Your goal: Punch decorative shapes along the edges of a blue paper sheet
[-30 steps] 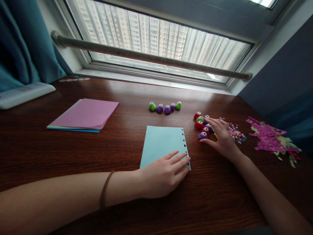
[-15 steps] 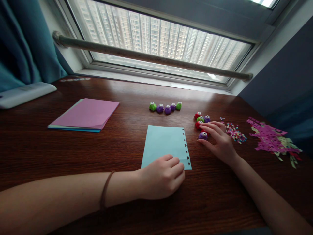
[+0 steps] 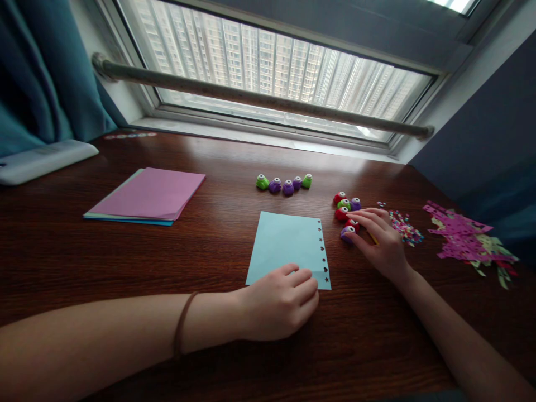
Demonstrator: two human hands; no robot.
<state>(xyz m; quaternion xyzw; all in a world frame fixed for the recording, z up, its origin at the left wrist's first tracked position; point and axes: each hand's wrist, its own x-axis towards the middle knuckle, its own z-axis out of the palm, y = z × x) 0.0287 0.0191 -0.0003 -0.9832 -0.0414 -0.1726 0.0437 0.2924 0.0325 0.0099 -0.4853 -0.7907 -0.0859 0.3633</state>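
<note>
The left hand (image 3: 278, 304) covered the near edge of the blue sheet (image 3: 288, 243); the right hand (image 3: 383, 240) hid part of the purple punch (image 3: 347, 231). Confetti (image 3: 404, 226) at centre right was too small to tell shapes. Both forearms ran off the bottom edge

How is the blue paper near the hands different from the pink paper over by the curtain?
The blue paper is a single sheet; the pink paper tops a small stack. The blue paper has little shapes punched along its right edge; the pink paper shows none. The left hand rests on the blue paper's near edge; nothing touches the pink paper. Both lie flat on the wooden table.
</note>
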